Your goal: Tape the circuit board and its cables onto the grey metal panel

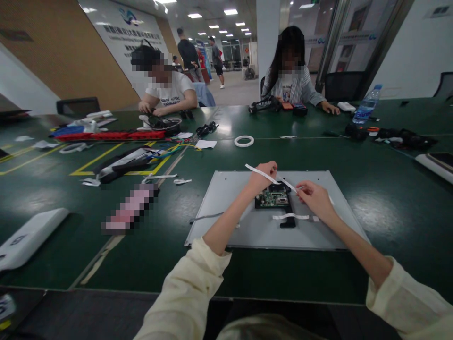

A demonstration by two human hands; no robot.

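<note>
A flat grey panel (pixel 244 236) lies on the table before me, with a green circuit board (pixel 271 199) in a black frame at its middle. Over the board, my right hand (pixel 314 197) pinches the end of a white tape strip (pixel 287 185). My left hand (pixel 264 175) is closed just left of it, at the strip's other end; its fingertips are partly hidden. A length of white tape also crosses that hand and sticks out to the left. Below the board, another white tape piece (pixel 290 217) lies across a black bracket (pixel 290 208) on the panel.
Beyond the panel lies a white tape roll (pixel 244 141). To the left are a phone with a blurred screen (pixel 130 208), a white device (pixel 33 238), tape scraps and cables. A water bottle (pixel 367 106) stands at the far right. Two people sit across the table (pixel 198 198).
</note>
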